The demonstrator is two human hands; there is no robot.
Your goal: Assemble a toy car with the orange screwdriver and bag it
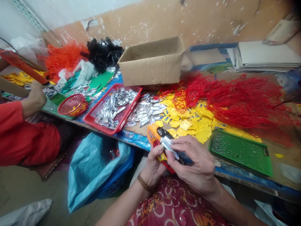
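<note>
Orange plastic piece [153,134] between both hands [152,168] [191,163]

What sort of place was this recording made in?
Probably a small hand-assembly workshop: a long bench is heaped with sorted small plastic parts, a red plastic tray holds silvery pieces, and the left hand and right hand hold an orange part and a silvery piece.

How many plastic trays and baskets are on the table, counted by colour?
Red: 2 (rectangular tray, round basket)
Green: 1 (perforated tray)
Total: 3
A small green piece beside the round basket is too unclear to count.
</note>
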